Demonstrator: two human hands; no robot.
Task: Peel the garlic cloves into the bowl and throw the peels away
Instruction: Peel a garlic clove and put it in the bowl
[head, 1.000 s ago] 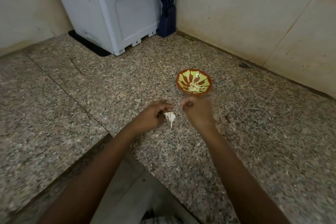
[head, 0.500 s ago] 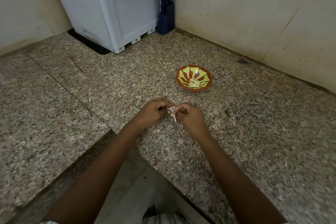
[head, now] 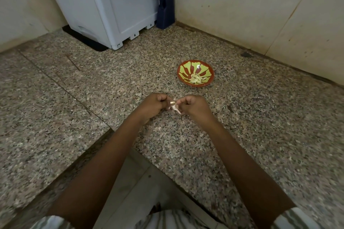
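A small pale garlic piece [head: 174, 107] with papery skin hangs between my two hands above the speckled granite counter [head: 260, 126]. My left hand [head: 152, 105] pinches it from the left with curled fingers. My right hand [head: 193, 106] pinches it from the right, fingers curled too. Beyond the hands, a little to the right, sits a red bowl [head: 210, 76] with a yellow-green pattern, holding several peeled cloves [head: 195, 79].
A white box-like appliance [head: 104, 7] stands on a dark mat at the back left corner. A dark blue knife block [head: 165, 5] leans beside it against the tiled wall [head: 242, 5]. The counter has an inner corner edge below my arms.
My right hand came back from near the bowl and joined the left hand on the garlic. Both hands now pull at it, slightly further apart than half a second ago.
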